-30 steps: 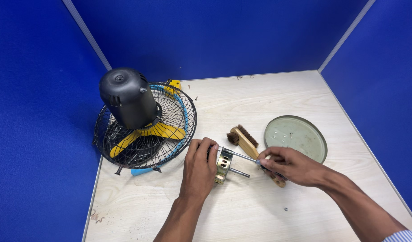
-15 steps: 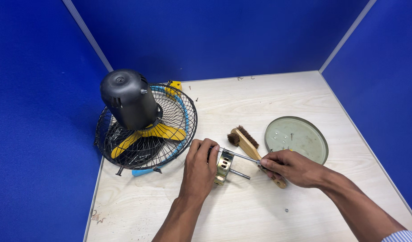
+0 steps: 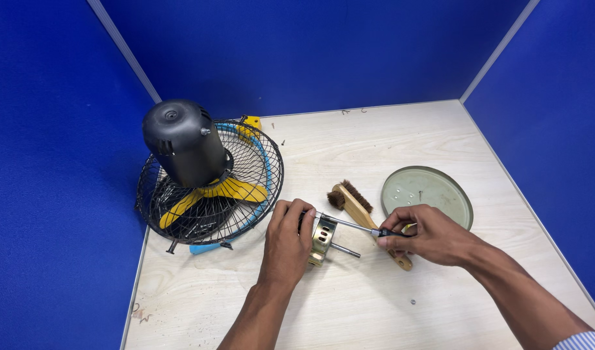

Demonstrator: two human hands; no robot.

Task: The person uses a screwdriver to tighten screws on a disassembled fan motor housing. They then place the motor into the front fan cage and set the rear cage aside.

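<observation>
The left hand [image 3: 287,243] clamps and mostly hides a motor [image 3: 323,238]; the right hand [image 3: 430,234] pinches a screwdriver [image 3: 349,224], its tip seemingly hidden.

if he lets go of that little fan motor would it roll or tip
The fan motor looks round-bodied and lies on its side, shaft level with the table, so it could well roll once the left hand lets go. Its metal build suggests it is heavy for its size, so a light push probably won't slide it far.

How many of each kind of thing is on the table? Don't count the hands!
Fan: 1
Small motor: 1
Screwdriver: 1
Wooden brush: 1
Round metal plate: 1
Total: 5
</observation>
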